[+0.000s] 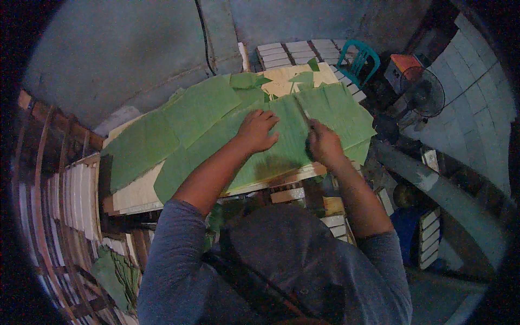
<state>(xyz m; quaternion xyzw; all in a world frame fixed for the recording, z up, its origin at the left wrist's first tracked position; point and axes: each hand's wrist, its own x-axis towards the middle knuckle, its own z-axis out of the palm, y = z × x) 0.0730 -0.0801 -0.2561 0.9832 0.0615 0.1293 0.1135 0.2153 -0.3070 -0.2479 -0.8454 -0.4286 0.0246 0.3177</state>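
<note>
Pressing our left hand [256, 131] flat, fingers spread, we hold down a broad green leaf sheet [303, 135] at the centre of the frame. Its surface is smooth and matte with fine parallel ribbing, and its edges are cut straight. Our right hand [324, 143] is closed around a knife [303, 114], whose thin pale blade slants up and to the left across the leaf. We count two hands and one knife. Several more leaf sheets [179, 122] overlap toward the left of the frame, at least four large ones, and a few small scraps [249, 80] lie near the top centre. All rest on one pale wooden board [138, 192]. One teal plastic chair [358, 59] and one fan [425, 92] stand at the upper right.
</note>
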